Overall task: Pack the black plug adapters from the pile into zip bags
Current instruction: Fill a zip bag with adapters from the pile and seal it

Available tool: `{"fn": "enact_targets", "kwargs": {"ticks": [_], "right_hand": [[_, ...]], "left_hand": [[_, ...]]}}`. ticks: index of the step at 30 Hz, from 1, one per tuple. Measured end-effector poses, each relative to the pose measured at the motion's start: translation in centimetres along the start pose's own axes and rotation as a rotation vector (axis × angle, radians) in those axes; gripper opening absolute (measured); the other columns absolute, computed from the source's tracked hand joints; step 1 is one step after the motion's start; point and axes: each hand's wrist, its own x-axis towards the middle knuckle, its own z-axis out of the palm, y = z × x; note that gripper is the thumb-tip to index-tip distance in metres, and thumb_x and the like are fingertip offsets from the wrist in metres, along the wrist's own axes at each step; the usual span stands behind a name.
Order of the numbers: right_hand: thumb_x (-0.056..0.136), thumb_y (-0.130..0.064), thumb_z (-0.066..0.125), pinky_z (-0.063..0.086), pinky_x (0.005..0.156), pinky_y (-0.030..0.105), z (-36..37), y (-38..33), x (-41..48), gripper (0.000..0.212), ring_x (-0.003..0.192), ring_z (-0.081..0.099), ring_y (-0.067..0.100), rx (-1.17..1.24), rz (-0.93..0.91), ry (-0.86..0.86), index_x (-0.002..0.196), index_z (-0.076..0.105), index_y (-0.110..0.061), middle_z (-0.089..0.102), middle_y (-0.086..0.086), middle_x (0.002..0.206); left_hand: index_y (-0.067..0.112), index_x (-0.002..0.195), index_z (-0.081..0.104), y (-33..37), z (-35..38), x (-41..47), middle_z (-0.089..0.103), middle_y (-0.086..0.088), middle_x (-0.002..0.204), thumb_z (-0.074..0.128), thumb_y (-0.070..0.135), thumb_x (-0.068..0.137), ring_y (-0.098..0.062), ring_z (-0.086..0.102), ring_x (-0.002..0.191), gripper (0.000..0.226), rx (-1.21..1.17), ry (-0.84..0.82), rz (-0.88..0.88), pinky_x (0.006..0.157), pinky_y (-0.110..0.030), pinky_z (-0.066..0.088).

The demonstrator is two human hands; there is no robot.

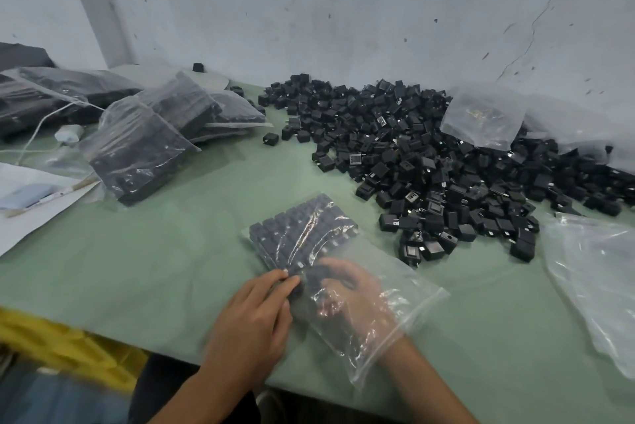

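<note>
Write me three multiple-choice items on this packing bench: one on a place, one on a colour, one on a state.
1. Where does the loose pile of adapters lie?
A. On a yellow crate.
B. On the table cover, right of the zip bag, toward the wall.
C. On the white paper.

2. What colour is the table cover?
A. Pale green.
B. Red.
C. Orange.

3. What state is the zip bag in?
A. Sealed and set aside.
B. Empty and folded.
C. Open, with the right hand inside it.

Answers: B, the pile spreads along the wall at the right; A, green cloth shows between the things; C, the hand shows through the plastic beside rows of adapters.
</note>
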Motion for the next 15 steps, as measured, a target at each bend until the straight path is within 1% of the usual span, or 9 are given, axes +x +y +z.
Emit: {"fn": "enact_targets", "kwargs": {"ticks": [1,4,6,8,9,11,13,14,15], "right_hand": [[0.079,-0.009,0.077,0.057,0.074,0.02,0.0,0.3,0.1,0.024,0.086,0.074,0.012,-0.021,-0.009,0.001,0.101,0.074,-0.018,0.077,-0.002,0.092],[0.089,-0.005,0.07,0.055,0.071,0.017,-0.5,0.4,0.6,0.026,0.084,0.07,0.005,-0.037,0.213,-0.051,0.104,0.069,-0.026,0.073,-0.007,0.094],[0.089,-0.01,0.07,0.053,0.077,0.015,-0.7,0.3,0.7,0.027,0.088,0.066,0.006,-0.215,0.24,-0.1,0.108,0.065,-0.028,0.068,-0.01,0.098],[0.088,-0.013,0.069,0.047,0.073,0.006,-0.7,0.0,0.7,0.028,0.082,0.059,0.0,-0.354,0.23,-0.123,0.109,0.062,-0.03,0.063,-0.011,0.093],[0.089,-0.012,0.068,0.046,0.074,0.005,-0.6,-0.2,0.6,0.029,0.082,0.057,0.001,-0.384,0.222,-0.129,0.111,0.062,-0.028,0.063,-0.011,0.093],[0.088,0.002,0.066,0.051,0.083,0.013,-0.5,-0.4,0.5,0.03,0.095,0.063,0.011,-0.264,0.248,-0.123,0.114,0.064,-0.013,0.067,-0.003,0.103],[0.082,0.02,0.064,0.055,0.094,0.038,0.0,-0.5,0.1,0.034,0.105,0.067,0.03,-0.02,0.272,-0.074,0.112,0.065,0.004,0.07,0.016,0.109],[0.079,0.022,0.065,0.055,0.093,0.042,0.5,-0.4,-0.1,0.033,0.103,0.068,0.032,-0.031,0.237,-0.028,0.108,0.066,0.006,0.071,0.019,0.107],[0.078,0.022,0.067,0.056,0.091,0.041,0.8,-0.3,-0.2,0.032,0.1,0.07,0.032,-0.047,0.188,0.012,0.105,0.068,0.005,0.072,0.019,0.103]], "left_hand": [[0.014,0.121,0.072,0.0,0.0,0.0,0.067,-0.002,0.123,0.046,0.025,0.093,-0.023,0.066,0.103,0.04,-0.005,-0.004,-0.004,0.092,-0.035,0.051],[0.012,0.121,0.072,0.1,0.0,-0.1,0.067,-0.003,0.123,0.046,0.025,0.093,-0.024,0.066,0.102,0.04,-0.008,0.003,-0.016,0.092,-0.035,0.05],[0.012,0.12,0.072,0.2,0.1,0.0,0.067,-0.004,0.122,0.047,0.025,0.093,-0.024,0.066,0.101,0.04,-0.003,0.006,-0.012,0.092,-0.034,0.049],[0.013,0.121,0.072,0.2,0.1,-0.1,0.067,-0.003,0.122,0.047,0.025,0.093,-0.023,0.066,0.101,0.04,0.007,0.004,-0.009,0.092,-0.033,0.049],[0.013,0.121,0.072,0.1,0.1,-0.1,0.067,-0.003,0.122,0.047,0.025,0.093,-0.023,0.066,0.101,0.04,0.014,0.002,-0.01,0.092,-0.033,0.049],[0.014,0.12,0.072,0.1,0.2,-0.1,0.067,-0.003,0.122,0.047,0.026,0.093,-0.023,0.066,0.101,0.039,0.028,-0.001,-0.016,0.09,-0.034,0.051],[0.015,0.121,0.072,0.0,0.3,-0.2,0.066,-0.003,0.122,0.047,0.027,0.093,-0.022,0.066,0.102,0.039,0.029,-0.002,-0.014,0.09,-0.034,0.051],[0.015,0.121,0.071,0.0,0.3,-0.2,0.066,-0.003,0.123,0.047,0.028,0.093,-0.022,0.065,0.103,0.039,0.028,-0.004,-0.009,0.09,-0.034,0.051],[0.016,0.122,0.071,-0.1,0.4,-0.2,0.066,-0.003,0.123,0.047,0.028,0.093,-0.022,0.065,0.104,0.039,0.028,-0.008,-0.003,0.09,-0.034,0.051]]}}
